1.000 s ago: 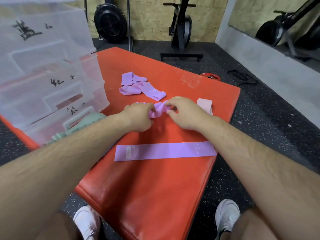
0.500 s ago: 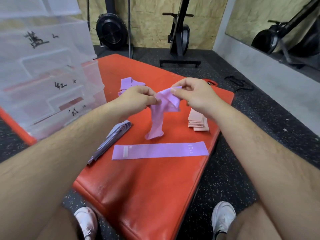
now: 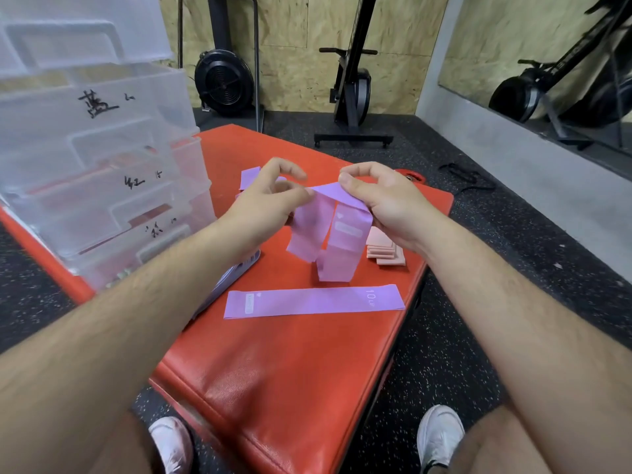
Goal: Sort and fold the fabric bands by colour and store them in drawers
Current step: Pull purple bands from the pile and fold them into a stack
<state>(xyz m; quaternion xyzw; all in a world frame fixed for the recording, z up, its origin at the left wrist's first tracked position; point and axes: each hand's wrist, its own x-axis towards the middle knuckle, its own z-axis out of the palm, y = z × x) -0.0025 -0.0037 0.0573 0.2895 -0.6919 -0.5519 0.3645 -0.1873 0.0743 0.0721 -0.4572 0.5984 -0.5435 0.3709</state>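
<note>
Fingers point(image 3: 352, 186) w/ purple band point(image 3: 345, 248), ends down

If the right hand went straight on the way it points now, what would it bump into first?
Probably the left hand, just across the purple band that both pinch; depth is hard to judge.

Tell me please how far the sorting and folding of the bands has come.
Done: a folded pink stack and a bluish stack lie on the red mat. In hand: the left hand and right hand pinch one purple band, hanging unfolded. Left: the flat purple band, more purple bands behind the left hand, and storing all piles in the drawers.
</note>
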